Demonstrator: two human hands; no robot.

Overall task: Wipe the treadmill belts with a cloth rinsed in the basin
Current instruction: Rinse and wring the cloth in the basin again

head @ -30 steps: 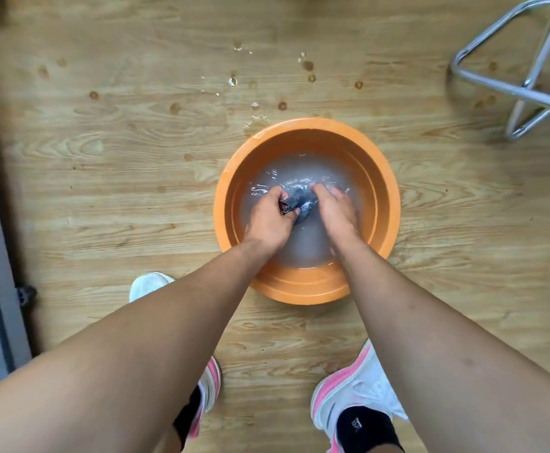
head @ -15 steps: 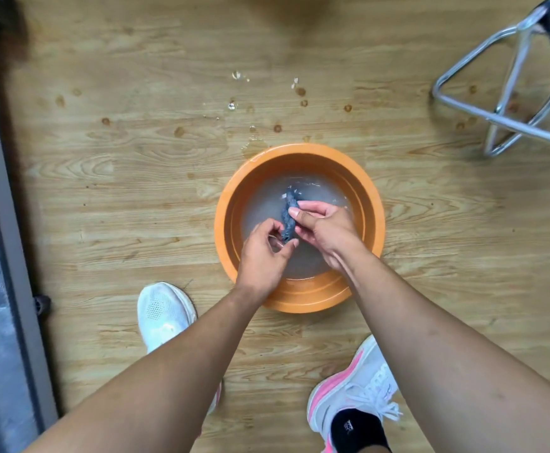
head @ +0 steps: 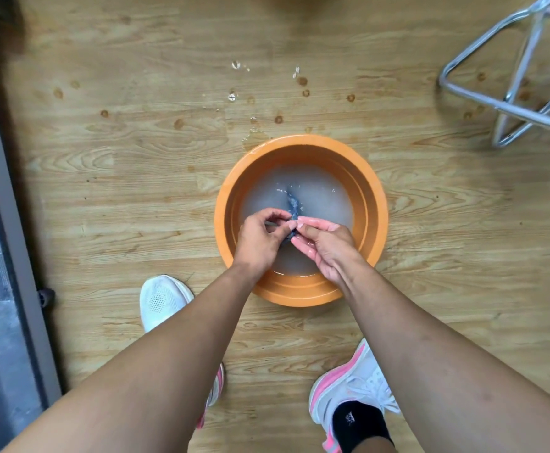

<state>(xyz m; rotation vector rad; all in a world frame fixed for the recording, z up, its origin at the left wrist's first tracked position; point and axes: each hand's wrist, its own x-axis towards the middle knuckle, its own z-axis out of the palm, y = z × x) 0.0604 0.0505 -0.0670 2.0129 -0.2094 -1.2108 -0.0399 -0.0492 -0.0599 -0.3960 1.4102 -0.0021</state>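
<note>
An orange basin (head: 373, 194) with cloudy water stands on the wooden floor in front of my feet. Above the water both hands hold a small wet blue-grey cloth (head: 293, 204), bunched into a narrow strip whose far end trails toward the water. My left hand (head: 260, 238) pinches the cloth from the left. My right hand (head: 324, 245) grips it from the right, fingers wet. Most of the cloth is hidden between the two hands. A grey treadmill edge (head: 2, 243) with its dark belt runs down the left side.
Water drops and dried spots dot the floor (head: 234, 96) beyond the basin. A chrome tubular stool frame (head: 515, 103) stands at the upper right. My two white-and-pink shoes (head: 162, 299) flank the near side of the basin.
My hands have risen out of the water with the cloth, which was pressed under the surface a second ago. The view has pulled back and the basin looks farther away.
</note>
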